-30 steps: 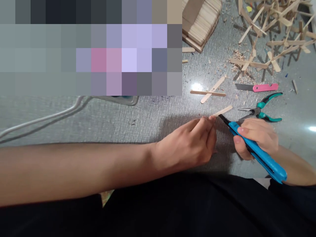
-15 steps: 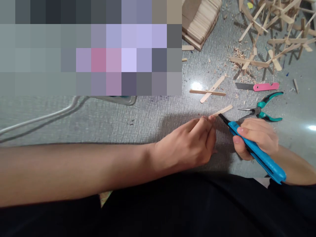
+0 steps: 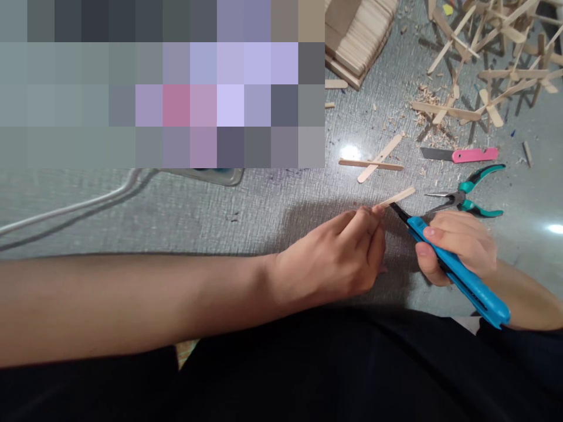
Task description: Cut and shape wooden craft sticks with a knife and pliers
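Observation:
Between the fingertips of my left hand [image 3: 338, 252] is a wooden craft stick [image 3: 401, 196], its free end slanting up to the right. My right hand [image 3: 461, 243] is wrapped round a blue utility knife [image 3: 460, 266]. The knife's dark blade meets the stick just beside my left fingertips; I cannot tell how deep it sits. Beyond the stick lie two crossed craft sticks [image 3: 382, 157], one with a small hole near its middle.
Needle-nose pliers [image 3: 461, 196] with teal handles lie open by my right hand, a pink cutter [image 3: 475, 155] behind them. Farther back are wood shavings [image 3: 433, 129], joined stick frames [image 3: 446, 110] and a stack of sticks [image 3: 363, 41]. A white cable [image 3: 79, 205] crosses the left; the upper left is pixelated.
Both hands, the craft stick and the knife stay practically where they were. Only the view has shifted very slightly.

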The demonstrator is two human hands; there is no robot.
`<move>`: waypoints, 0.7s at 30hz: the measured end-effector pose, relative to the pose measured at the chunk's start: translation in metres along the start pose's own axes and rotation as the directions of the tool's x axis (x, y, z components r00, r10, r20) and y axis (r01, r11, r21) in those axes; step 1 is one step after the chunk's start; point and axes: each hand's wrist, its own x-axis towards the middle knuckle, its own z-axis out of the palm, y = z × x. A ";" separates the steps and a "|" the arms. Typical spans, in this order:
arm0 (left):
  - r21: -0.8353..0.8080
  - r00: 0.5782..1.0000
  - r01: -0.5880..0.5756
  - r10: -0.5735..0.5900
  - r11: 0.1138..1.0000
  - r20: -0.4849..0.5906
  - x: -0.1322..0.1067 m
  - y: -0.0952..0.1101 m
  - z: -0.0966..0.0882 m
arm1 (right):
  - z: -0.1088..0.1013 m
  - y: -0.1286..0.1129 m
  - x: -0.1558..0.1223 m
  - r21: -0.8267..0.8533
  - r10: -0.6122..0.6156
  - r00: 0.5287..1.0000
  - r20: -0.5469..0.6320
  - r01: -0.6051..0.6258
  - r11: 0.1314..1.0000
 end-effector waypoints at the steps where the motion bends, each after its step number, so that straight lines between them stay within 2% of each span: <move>1: -0.001 1.000 -0.001 0.001 1.000 0.004 0.000 0.000 0.000 | 0.000 0.000 0.000 -0.006 -0.002 1.000 0.009 0.002 1.000; 8: 0.007 1.000 0.002 -0.002 1.000 -0.002 0.000 0.001 -0.002 | 0.000 0.000 0.003 -0.009 -0.014 1.000 0.006 0.014 1.000; 17: 0.005 1.000 -0.005 0.005 1.000 -0.004 0.003 0.001 -0.001 | -0.008 -0.009 0.012 -0.046 0.047 0.992 0.114 -0.042 0.998; 21: 0.001 1.000 -0.010 0.010 1.000 0.007 0.003 0.000 -0.002 | -0.012 -0.013 0.022 -0.024 0.044 0.978 0.202 -0.040 0.999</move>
